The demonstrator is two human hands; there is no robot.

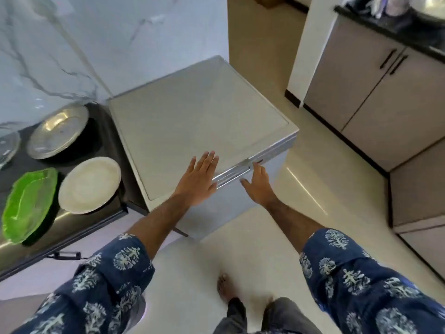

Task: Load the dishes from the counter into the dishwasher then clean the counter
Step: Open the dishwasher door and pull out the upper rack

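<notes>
A grey dishwasher (197, 119) stands beside the dark counter (106, 138), its door closed. My left hand (198, 180) lies flat with straight fingers on the front edge of its top. My right hand (258, 186) reaches to the handle strip (231, 173) on the door's upper edge, fingertips at the recess; whether they hook it cannot be told. On the counter sit a white plate (89, 185), a green leaf-shaped tray (29, 204), a steel plate (57, 131) and part of a glass dish (8, 145).
A marble wall (72, 44) backs the counter. Beige cabinets (375, 92) with black handles stand to the right under a dark worktop. Pale floor tiles (313, 165) lie between them and the dishwasher. My bare foot (225, 288) is on the floor below.
</notes>
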